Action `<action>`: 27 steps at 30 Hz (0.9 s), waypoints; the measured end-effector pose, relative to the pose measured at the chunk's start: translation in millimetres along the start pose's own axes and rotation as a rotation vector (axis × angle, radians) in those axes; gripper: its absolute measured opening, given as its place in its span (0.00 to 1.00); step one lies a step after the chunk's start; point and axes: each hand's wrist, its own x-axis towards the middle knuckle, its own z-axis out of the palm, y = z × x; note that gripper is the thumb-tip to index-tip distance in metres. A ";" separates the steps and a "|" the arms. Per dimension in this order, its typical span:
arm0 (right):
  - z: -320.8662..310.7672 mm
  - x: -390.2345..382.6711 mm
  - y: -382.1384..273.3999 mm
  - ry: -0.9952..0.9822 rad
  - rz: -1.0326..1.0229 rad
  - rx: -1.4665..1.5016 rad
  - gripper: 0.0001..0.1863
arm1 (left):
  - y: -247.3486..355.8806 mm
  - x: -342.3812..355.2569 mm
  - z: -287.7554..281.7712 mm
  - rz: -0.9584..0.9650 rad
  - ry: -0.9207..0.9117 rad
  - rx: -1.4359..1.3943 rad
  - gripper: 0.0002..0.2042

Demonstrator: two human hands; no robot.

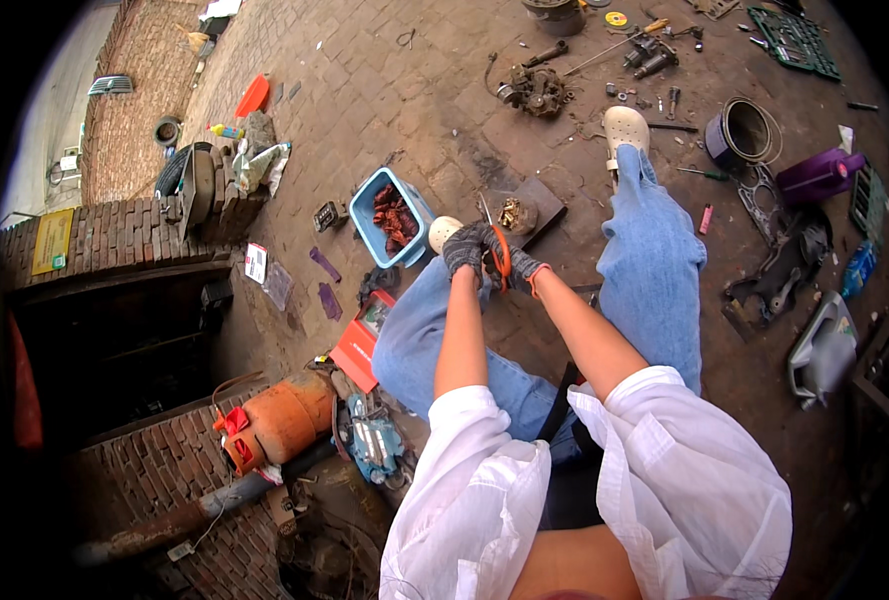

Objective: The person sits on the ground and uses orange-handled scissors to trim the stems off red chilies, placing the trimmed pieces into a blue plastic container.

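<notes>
My gloved right hand (517,268) is closed on an orange-handled hand tool (501,255), whose slim metal end points up and away from me. My gloved left hand (464,250) is closed right beside it; what its fingers hold is hidden. Just beyond my hands, a small container with brassy metal pieces (512,215) stands by a dark flat plate (542,225). A blue tub (366,220) of reddish coiled parts sits to the left, by my cream clog (444,233).
Greasy metal parts (534,92), a green socket case (794,42), a metal bucket (734,135) and a purple jug (812,178) lie ahead and right. On the left are a red box (354,355), an orange gas cylinder (279,425) and a brick wall (114,232) beside a dark opening.
</notes>
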 end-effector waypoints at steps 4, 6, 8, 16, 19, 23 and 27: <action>-6.0 -1.1 -4.9 0.044 -0.008 0.035 0.16 | 27.5 -19.0 18.0 -0.182 0.049 -0.017 0.07; -4.5 -1.4 -8.3 0.066 -0.024 0.060 0.16 | 22.8 -16.3 18.6 -0.053 0.006 0.281 0.08; -1.3 -1.6 -11.2 0.087 -0.039 0.086 0.16 | 13.8 -12.2 19.0 0.040 -0.021 0.492 0.09; 3.1 -4.0 -12.8 0.115 -0.030 0.085 0.16 | -27.6 13.2 19.1 0.072 -0.059 0.549 0.10; -1.8 -5.2 -9.6 0.109 0.001 0.053 0.15 | -23.3 12.4 20.4 0.027 -0.080 0.734 0.09; -4.2 -5.9 -7.2 0.105 0.028 0.022 0.15 | -17.2 9.6 20.7 -0.007 -0.104 0.771 0.09; -0.5 -6.3 -8.2 0.104 0.032 0.002 0.15 | -24.3 8.9 19.5 -0.047 -0.039 0.586 0.10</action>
